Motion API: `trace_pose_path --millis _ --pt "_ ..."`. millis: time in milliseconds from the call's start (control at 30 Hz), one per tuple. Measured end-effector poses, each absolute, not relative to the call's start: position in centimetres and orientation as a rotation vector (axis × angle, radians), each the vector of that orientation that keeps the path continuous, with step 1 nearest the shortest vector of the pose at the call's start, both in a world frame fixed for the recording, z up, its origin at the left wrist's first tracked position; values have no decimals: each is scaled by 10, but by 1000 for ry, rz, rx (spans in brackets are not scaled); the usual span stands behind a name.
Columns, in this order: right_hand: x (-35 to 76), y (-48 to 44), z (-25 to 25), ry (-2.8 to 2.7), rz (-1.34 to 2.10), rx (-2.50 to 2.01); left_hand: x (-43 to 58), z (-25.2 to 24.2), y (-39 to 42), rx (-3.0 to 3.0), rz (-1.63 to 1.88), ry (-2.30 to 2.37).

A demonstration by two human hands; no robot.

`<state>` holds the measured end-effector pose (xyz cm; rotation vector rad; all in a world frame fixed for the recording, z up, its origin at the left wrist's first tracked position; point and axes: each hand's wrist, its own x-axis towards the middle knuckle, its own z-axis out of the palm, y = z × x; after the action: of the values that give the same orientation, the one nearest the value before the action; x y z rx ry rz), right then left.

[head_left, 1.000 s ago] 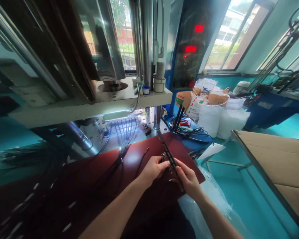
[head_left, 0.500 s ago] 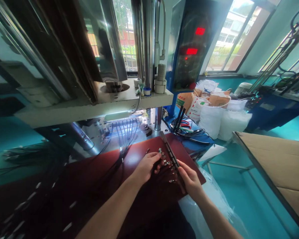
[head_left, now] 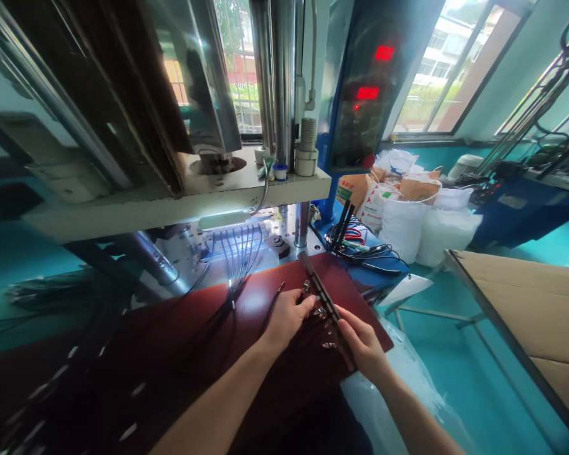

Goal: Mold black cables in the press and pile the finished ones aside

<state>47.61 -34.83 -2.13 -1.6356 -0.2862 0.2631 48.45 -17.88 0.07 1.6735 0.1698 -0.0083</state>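
Note:
My right hand (head_left: 363,338) is closed around the lower part of a long, narrow dark metal bar (head_left: 318,282) with a row of slots. The bar is tilted over the brown board (head_left: 260,294). Beside it, my left hand (head_left: 287,316) is pinched, its fingertips at the bar's left side. A small shiny metal cable connector (head_left: 306,286) sticks up at these fingers; the cable below is hidden by the hand. More metal connectors (head_left: 329,345) lie on the board between and below the hands, their dark cables hard to make out.
Behind the board stands a press with a steel column (head_left: 301,227) and a lit lower plate, where several thin cables (head_left: 237,249) fan out. Right of it, a blue surface (head_left: 377,275) holds black cables and red-handled scissors (head_left: 355,236). White sacks (head_left: 401,230) and a cardboard-topped table (head_left: 526,303) stand further right.
My left hand has moved right, bringing its fingertips up to the bar. The connectors at its fingers have shifted. My right hand keeps its grip on the bar, nearly still.

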Motion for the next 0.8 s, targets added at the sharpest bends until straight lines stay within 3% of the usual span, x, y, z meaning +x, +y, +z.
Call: trace_pose_path --millis 400,800 --pt "476 -347 -23 -366 267 -1723 485 1 -177 1800 68 118" --pt "474 -346 -22 -166 375 -1483 485 11 -163 1100 -86 212"
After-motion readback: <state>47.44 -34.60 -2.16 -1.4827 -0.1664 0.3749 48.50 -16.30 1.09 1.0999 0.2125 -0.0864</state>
